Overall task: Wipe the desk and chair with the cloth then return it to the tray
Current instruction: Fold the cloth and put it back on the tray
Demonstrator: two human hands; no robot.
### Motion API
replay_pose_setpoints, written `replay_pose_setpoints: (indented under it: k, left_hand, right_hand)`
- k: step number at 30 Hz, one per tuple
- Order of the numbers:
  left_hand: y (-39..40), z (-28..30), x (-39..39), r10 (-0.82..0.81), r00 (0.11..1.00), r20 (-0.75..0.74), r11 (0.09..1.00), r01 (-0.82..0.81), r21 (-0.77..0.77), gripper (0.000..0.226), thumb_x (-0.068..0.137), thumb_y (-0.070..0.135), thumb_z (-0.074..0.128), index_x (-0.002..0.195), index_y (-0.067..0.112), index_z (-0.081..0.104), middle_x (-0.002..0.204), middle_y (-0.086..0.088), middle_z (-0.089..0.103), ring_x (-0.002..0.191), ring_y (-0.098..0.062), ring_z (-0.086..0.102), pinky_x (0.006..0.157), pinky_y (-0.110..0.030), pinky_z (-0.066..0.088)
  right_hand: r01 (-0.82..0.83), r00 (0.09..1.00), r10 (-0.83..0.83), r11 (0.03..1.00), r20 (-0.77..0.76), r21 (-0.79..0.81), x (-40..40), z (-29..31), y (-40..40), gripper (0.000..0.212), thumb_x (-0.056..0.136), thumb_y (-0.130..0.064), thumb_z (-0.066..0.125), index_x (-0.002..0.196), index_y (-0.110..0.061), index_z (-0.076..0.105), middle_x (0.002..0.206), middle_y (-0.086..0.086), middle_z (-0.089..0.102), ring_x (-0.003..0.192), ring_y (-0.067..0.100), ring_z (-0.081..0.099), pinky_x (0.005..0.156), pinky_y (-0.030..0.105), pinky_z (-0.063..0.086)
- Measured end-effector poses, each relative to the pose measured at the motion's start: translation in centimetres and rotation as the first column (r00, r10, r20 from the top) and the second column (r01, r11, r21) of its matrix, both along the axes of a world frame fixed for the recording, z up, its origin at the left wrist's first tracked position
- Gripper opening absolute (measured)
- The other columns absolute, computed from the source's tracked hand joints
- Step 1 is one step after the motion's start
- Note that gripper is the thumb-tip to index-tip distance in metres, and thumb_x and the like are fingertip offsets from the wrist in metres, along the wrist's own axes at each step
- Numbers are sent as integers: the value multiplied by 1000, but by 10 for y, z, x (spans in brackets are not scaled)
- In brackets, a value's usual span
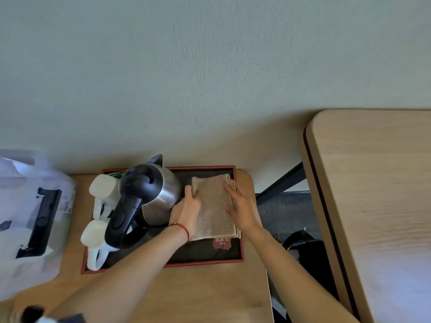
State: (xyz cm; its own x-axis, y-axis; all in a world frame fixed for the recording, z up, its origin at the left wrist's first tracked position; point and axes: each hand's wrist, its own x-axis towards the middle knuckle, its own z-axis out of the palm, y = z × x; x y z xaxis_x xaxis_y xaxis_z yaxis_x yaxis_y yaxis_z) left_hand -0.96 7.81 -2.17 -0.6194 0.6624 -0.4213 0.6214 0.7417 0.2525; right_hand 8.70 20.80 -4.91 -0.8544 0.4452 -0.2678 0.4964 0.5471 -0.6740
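Observation:
A folded beige waffle cloth (213, 206) lies in the right part of a black tray with a red rim (241, 250) on a small wooden desk (210, 294). My left hand (187, 212) grips the cloth's left edge, thumb on top. My right hand (241, 208) lies flat on the cloth's right edge, fingers spread. A red string bracelet circles my left wrist. No chair is clearly in view.
A steel kettle with a black handle (144, 197) stands in the tray just left of my left hand, with two white cups (102, 190) beyond it. A white plastic bag (30, 217) fills the desk's left. A second wooden surface (373, 194) sits at right across a gap.

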Motion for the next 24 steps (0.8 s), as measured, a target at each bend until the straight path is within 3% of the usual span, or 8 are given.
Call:
replay_pose_setpoints:
  k: [2,4,7,10,13,17,21,24]
  left_hand:
    - [5,-5,1,47,998,46,998,-45,-41,44,93,2,39,136,2,27,127,-16,47,92,-31,63,77,-37,50]
    - [8,-10,3,19,999,37,998,-16,-64,40,95,3,35,135,0,26,127,-19,49,98,-34,62,79,-41,50]
    - [9,-21,4,-11,999,-42,993,6,-120,46,96,2,35,140,-3,23,144,-19,30,107,-29,58,82,-37,52]
    - [8,-30,12,-123,973,-196,979,86,-187,55,92,-1,39,143,-1,19,155,-21,5,117,-23,47,80,-28,53]
    - [5,-29,19,-357,860,-364,921,258,-294,50,91,8,43,139,4,28,147,-18,22,122,-29,37,92,-33,44]
    - [-2,-34,10,-635,699,-328,710,362,-604,42,93,25,42,129,5,49,138,-15,44,137,-34,21,114,-42,17]
    - [3,-32,3,-693,671,-263,609,349,-713,41,94,32,42,126,9,54,133,-10,53,135,-34,26,114,-41,16]
    - [8,-24,0,-615,753,-235,699,383,-604,34,92,30,47,118,11,59,127,-10,56,128,-32,33,110,-40,23]
  right_hand:
    - [-73,997,66,986,49,149,-4,-6,0,47,96,-32,50,141,-29,38,147,1,40,133,19,39,113,36,31]
    - [-103,992,76,951,103,290,-6,-11,-1,44,95,-53,35,138,-43,35,140,-5,45,119,17,48,98,34,38]
    - [-98,982,52,962,182,255,-6,-11,-12,46,99,-29,40,143,-32,27,151,1,31,122,30,45,92,42,46]
    - [-114,981,33,895,190,432,0,-16,-16,62,90,0,52,145,-10,26,160,8,4,126,31,34,99,38,44]
    - [-227,965,121,829,232,511,10,-19,-19,63,88,-3,56,144,-6,27,159,16,11,139,35,22,117,43,22]
    - [-343,924,183,782,335,519,17,-24,-21,68,89,-11,54,147,-3,18,159,16,11,147,29,4,120,41,-5]
    - [-428,871,169,722,462,544,6,-24,-21,70,88,-13,57,145,1,20,157,20,15,146,33,5,118,46,-8]
    - [-464,848,174,698,500,545,-1,-18,-24,63,85,-13,62,138,2,32,151,21,25,143,35,14,120,45,1]
